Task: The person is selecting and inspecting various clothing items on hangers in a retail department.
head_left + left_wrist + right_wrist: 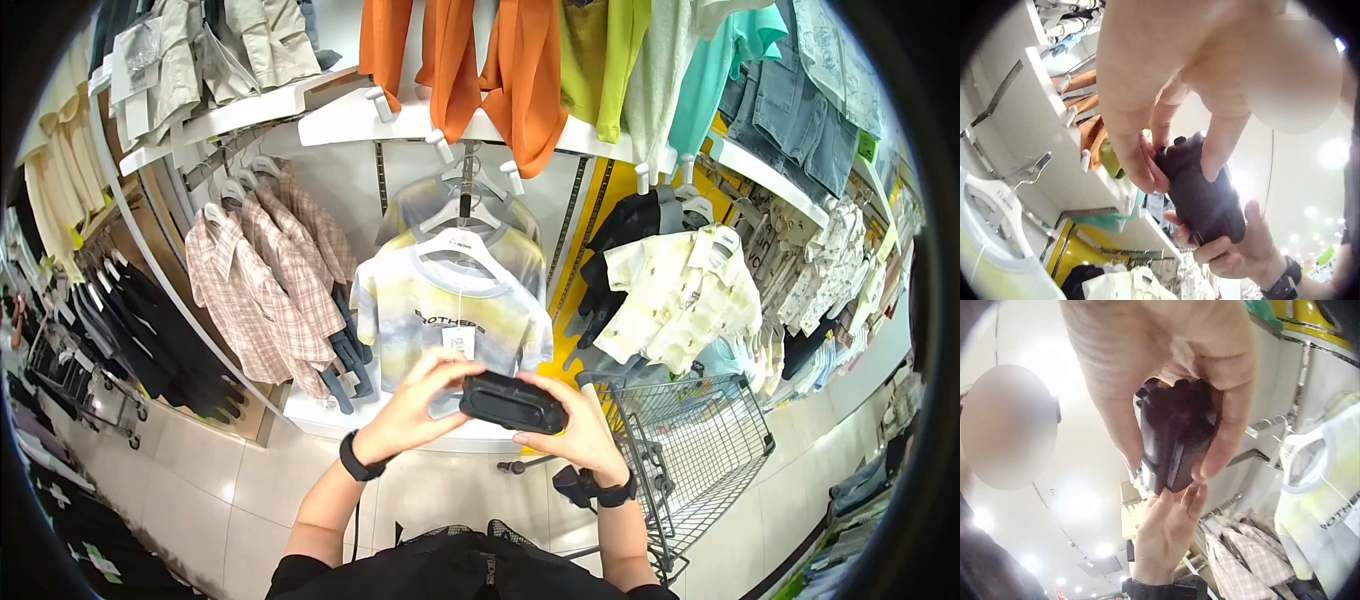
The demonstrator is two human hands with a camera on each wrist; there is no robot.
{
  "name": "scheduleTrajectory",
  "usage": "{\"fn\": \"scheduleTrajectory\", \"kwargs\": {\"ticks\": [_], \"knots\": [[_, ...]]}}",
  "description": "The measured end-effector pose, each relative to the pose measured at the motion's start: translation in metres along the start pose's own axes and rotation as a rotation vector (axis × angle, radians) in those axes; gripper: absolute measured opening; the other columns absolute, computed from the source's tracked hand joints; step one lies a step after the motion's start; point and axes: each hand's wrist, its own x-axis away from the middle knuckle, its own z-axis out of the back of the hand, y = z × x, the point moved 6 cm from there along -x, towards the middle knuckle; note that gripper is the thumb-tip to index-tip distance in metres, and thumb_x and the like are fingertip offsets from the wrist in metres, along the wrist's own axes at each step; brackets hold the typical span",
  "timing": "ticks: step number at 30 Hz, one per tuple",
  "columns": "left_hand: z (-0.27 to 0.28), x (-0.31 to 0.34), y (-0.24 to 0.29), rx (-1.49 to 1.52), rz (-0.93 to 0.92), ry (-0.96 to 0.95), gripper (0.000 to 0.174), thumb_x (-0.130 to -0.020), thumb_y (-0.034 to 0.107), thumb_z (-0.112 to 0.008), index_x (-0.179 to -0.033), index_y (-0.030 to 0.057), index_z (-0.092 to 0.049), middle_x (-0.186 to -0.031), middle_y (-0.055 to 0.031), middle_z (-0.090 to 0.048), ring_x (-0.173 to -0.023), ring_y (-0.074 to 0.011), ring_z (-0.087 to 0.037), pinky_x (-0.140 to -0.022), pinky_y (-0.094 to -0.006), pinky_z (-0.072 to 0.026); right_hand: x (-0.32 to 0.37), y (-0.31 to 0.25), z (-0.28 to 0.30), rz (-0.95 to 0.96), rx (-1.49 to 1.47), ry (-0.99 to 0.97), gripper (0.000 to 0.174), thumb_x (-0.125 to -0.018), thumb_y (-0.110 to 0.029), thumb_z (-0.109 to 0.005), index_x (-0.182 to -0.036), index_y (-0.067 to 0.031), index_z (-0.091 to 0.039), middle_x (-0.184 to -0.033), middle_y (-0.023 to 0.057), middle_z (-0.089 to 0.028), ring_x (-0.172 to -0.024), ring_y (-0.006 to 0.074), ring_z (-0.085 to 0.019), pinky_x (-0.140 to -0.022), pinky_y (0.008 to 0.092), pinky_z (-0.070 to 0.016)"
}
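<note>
Both hands hold a black box-shaped device (512, 402) in front of the chest, one at each end. My left hand (418, 402) pinches its left end between thumb and fingers, while my right hand (582, 428) grips the right end. Small dark knobs show on the device (1179, 425) at the end near the right palm. In the left wrist view, the fingers of the right hand (1235, 250) curl round the device's far end. Behind the device hangs a tie-dye T-shirt (455, 295) with a paper tag (458, 342), on a white hanger (465, 245).
Plaid shirts (265, 280) hang to the left and a pale patterned shirt (690, 295) to the right. A wire shopping cart (700, 450) stands beside my right arm. Orange garments (525, 90) drape from a white shelf (340, 122) above. Dark trousers (160, 350) hang farther left.
</note>
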Motion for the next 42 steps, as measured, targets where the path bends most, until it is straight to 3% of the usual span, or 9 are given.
{"fn": "scheduleTrajectory", "kwargs": {"ticks": [9,11,16,23,25,26,29,35,42], "knots": [[-0.186,0.109,-0.128,0.549,0.276,-0.569,0.066,-0.077,0.02,-0.066,-0.131,0.004,-0.032,-0.108,-0.0111,-0.049,-0.099,-0.0207,-0.05,-0.086,-0.0335,-0.0419,0.139,0.154,-0.09,-0.532,0.118,-0.53,0.068,-0.073,-0.031,-0.067,-0.127,-0.0063,-0.034,-0.102,0.0175,-0.057,-0.093,0.0288,-0.057,-0.081,0.0313,-0.0438],[-0.231,0.151,-0.178,0.293,0.306,-0.784,0.062,-0.079,0.025,-0.063,-0.129,0.0014,-0.034,-0.105,-0.0125,-0.052,-0.092,-0.0212,-0.053,-0.082,-0.031,-0.0429,0.198,0.183,-0.095,-0.482,-0.008,-0.445,0.068,-0.076,-0.029,-0.065,-0.131,-0.0053,-0.032,-0.106,0.0178,-0.057,-0.095,0.0279,-0.056,-0.084,0.032,-0.043],[-0.302,0.255,-0.23,0.534,0.46,-1.416,0.039,-0.092,0.023,-0.041,-0.125,0.0016,-0.044,-0.124,-0.0096,-0.049,-0.108,-0.0202,-0.048,-0.093,-0.0312,-0.0364,0.382,0.265,-0.106,-1.154,-0.481,-0.324,0.06,-0.079,-0.03,-0.058,-0.128,-0.0008,-0.038,-0.121,0.0132,-0.049,-0.11,0.0183,-0.046,-0.094,0.0295,-0.0351],[-0.3,0.3,-0.259,0.81,0.589,-1.231,0.042,-0.09,0.031,-0.042,-0.118,0.0014,-0.051,-0.114,-0.0035,-0.056,-0.105,-0.0117,-0.047,-0.092,-0.026,-0.0338,0.373,0.163,-0.095,-1.086,-0.541,-0.09,0.055,-0.08,-0.027,-0.057,-0.125,-0.0003,-0.04,-0.115,0.0121,-0.052,-0.103,0.0171,-0.047,-0.088,0.029,-0.0369],[-0.274,0.294,-0.251,0.629,0.932,-1.274,0.041,-0.09,0.032,-0.042,-0.116,0.0023,-0.053,-0.114,-0.0025,-0.056,-0.103,-0.0104,-0.048,-0.092,-0.0257,-0.0333,0.369,0.155,-0.094,-1.073,-0.528,-0.052,0.054,-0.08,-0.027,-0.057,-0.125,-0.0002,-0.041,-0.113,0.0117,-0.052,-0.101,0.0168,-0.048,-0.087,0.0288,-0.0374],[-0.291,0.323,-0.281,0.676,0.62,-1.242,0.038,-0.089,0.03,-0.043,-0.113,0.0037,-0.055,-0.107,-0.0012,-0.058,-0.096,-0.0107,-0.051,-0.088,-0.0265,-0.0359,0.368,0.152,-0.093,-1.067,-0.523,-0.038,0.053,-0.08,-0.026,-0.057,-0.124,-0.0001,-0.041,-0.112,0.0116,-0.053,-0.1,0.0166,-0.048,-0.086,0.0287,-0.0377],[-0.258,0.339,-0.27,0.342,0.728,-1.565,0.034,-0.088,0.029,-0.044,-0.111,0.0065,-0.057,-0.099,0.0,-0.061,-0.089,-0.0113,-0.052,-0.085,-0.0276,-0.0385,0.367,0.149,-0.094,-1.055,-0.498,-0.017,0.051,-0.081,-0.025,-0.056,-0.123,0.0001,-0.042,-0.11,0.0111,-0.054,-0.097,0.0161,-0.048,-0.084,0.0285,-0.0385],[-0.222,0.373,-0.3,0.336,0.756,-0.9,0.036,-0.089,0.029,-0.041,-0.112,0.0062,-0.057,-0.104,-0.0073,-0.061,-0.092,-0.0188,-0.057,-0.086,-0.0309,-0.041,0.367,0.143,-0.094,-1.046,-0.502,-0.003,0.047,-0.081,-0.022,-0.056,-0.121,0.0006,-0.044,-0.105,0.0101,-0.056,-0.091,0.0151,-0.05,-0.08,0.0281,-0.04],[-0.171,0.504,-0.342,0.15,1.071,-0.903,0.034,-0.083,0.032,-0.049,-0.101,0.0053,-0.061,-0.096,-0.0081,-0.063,-0.087,-0.022,-0.06,-0.079,-0.0342,-0.0458,0.364,0.144,-0.091,-1.03,-0.481,-0.026,0.043,-0.082,-0.019,-0.055,-0.119,0.0011,-0.046,-0.099,0.0089,-0.058,-0.084,0.0139,-0.051,-0.074,0.0276,-0.0418]]}}
